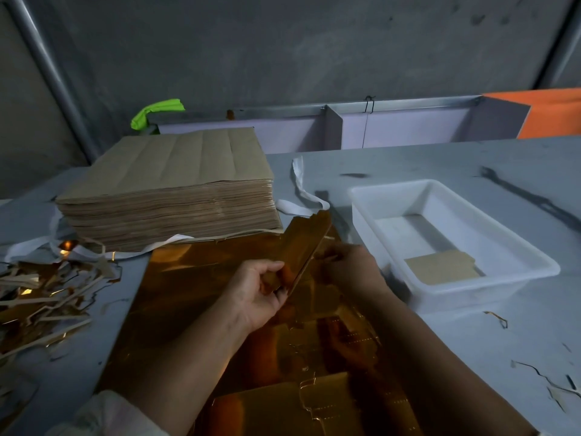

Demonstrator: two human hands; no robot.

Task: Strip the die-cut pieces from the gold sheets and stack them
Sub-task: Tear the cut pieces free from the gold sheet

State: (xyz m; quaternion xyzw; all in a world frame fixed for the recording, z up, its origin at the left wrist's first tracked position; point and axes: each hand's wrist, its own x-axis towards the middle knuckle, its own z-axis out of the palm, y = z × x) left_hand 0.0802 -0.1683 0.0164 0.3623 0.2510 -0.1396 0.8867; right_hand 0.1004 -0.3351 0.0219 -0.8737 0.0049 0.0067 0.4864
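Holding a gold die-cut piece [303, 243] above the gold sheet [188, 294] on the bench [471, 357], the left grip [261, 291] curls round it; the right grip [349, 265] pinches its edge

Gold pc [303, 247] in L hand [256, 289]

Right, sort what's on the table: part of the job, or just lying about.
Job: left hand, right hand, held piece, gold sheet, tray, stacked piece, sheet stack, scrap pile.
Lying about: white strips, green cloth, orange sheet.

Gold piece [306, 247] tilted above gold sheet [188, 297]
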